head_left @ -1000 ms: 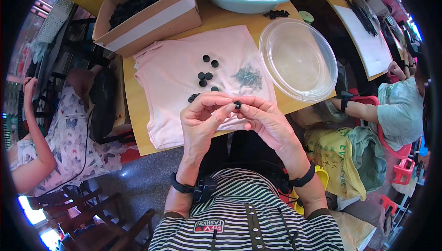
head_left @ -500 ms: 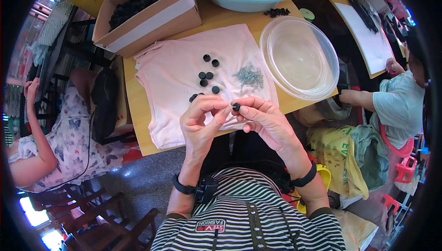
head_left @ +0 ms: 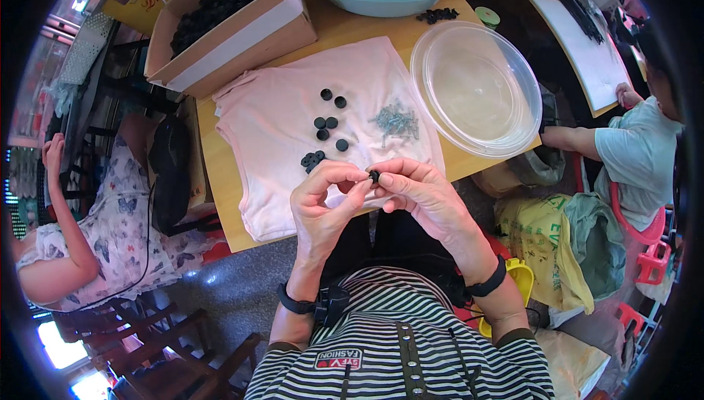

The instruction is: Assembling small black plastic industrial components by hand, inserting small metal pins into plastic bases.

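In front of me both hands meet over the near edge of a pale pink cloth (head_left: 293, 187). My right hand (head_left: 425, 189) is closed, its thumb and forefinger pinching a small round black plastic knob (head_left: 375, 177). My left hand (head_left: 321, 198) is closed too, with thumb and forefinger tips up against that knob; whatever they hold is hidden. Several similar black knobs (head_left: 342, 145) lie loose on the cloth beyond my hands. Beside my left fingers is a cluster of smaller black pieces (head_left: 311, 159). A pile of small silver screws (head_left: 397, 123) lies to the right.
At the back stand a cardboard box (head_left: 238, 37) and a light-green basin (head_left: 381, 5), both full of black parts. A clear round plastic lid (head_left: 477, 92) lies at the table's right. One person sits at left (head_left: 73, 253), another at right (head_left: 631, 158). Sacks (head_left: 543, 246) stand right.
My left fingertips have moved in against the black knob, where a small gap showed before. The knob has turned in my right fingers. The small black cluster shows more fully.
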`<action>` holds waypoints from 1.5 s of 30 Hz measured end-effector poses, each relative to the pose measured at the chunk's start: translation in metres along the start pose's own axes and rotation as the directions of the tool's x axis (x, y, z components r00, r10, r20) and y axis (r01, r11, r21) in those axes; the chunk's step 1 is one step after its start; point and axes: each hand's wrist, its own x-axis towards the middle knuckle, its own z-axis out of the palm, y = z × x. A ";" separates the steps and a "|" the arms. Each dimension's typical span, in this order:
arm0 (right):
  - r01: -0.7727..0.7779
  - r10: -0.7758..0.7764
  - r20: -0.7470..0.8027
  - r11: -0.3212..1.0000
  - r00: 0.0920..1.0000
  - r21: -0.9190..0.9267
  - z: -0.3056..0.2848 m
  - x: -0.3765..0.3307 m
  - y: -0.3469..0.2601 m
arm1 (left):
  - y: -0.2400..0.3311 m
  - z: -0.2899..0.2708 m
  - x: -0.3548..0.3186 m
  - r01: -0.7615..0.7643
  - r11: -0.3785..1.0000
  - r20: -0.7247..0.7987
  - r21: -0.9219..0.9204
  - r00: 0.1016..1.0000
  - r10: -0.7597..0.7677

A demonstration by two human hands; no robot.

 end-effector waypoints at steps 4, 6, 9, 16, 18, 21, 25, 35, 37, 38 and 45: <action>0.090 -0.090 -0.014 0.996 0.996 -0.006 0.002 0.000 0.002 | -0.001 -0.001 0.000 0.120 0.992 -0.016 -0.045 0.993 -0.121; 0.101 -0.103 -0.040 0.993 0.994 -0.054 0.006 0.000 0.001 | 0.001 -0.001 0.001 0.191 0.979 -0.029 -0.078 0.981 -0.194; 0.117 -0.126 -0.064 0.985 0.990 -0.130 0.010 -0.001 -0.001 | 0.002 -0.005 0.005 0.097 0.995 -0.004 0.005 0.995 -0.097; 0.224 -0.237 -0.060 0.959 0.970 -0.175 0.003 0.005 -0.004 | 0.003 -0.018 0.030 -0.080 0.790 0.012 0.608 0.996 0.092; 0.235 -0.253 -0.077 0.954 0.964 -0.186 0.006 0.005 -0.006 | 0.002 -0.018 0.038 -0.163 0.685 0.086 0.710 0.986 0.145; 0.248 -0.269 -0.093 0.949 0.959 -0.196 0.008 0.004 -0.010 | -0.002 -0.016 0.041 -0.211 0.574 0.159 0.791 0.977 0.141; 0.237 -0.250 -0.079 0.960 0.965 -0.148 0.005 0.002 -0.013 | -0.006 -0.015 0.041 -0.177 0.572 0.161 0.801 0.984 0.078; 0.218 -0.218 0.007 0.976 0.976 -0.002 0.011 -0.011 -0.019 | 0.017 0.008 0.006 0.071 0.980 0.019 -0.188 0.997 -0.069; 0.207 -0.208 0.011 0.977 0.978 0.046 0.014 -0.014 -0.020 | 0.024 0.010 0.000 0.099 0.944 0.024 -0.316 0.995 -0.097; 0.207 -0.208 0.013 0.977 0.978 0.044 0.015 -0.015 -0.020 | 0.026 0.011 -0.001 0.129 0.891 0.035 -0.436 0.991 -0.127; 0.332 -0.334 0.015 0.930 0.942 -0.157 0.032 -0.027 -0.021 | 0.026 0.009 -0.007 0.164 0.791 0.041 -0.590 0.984 -0.173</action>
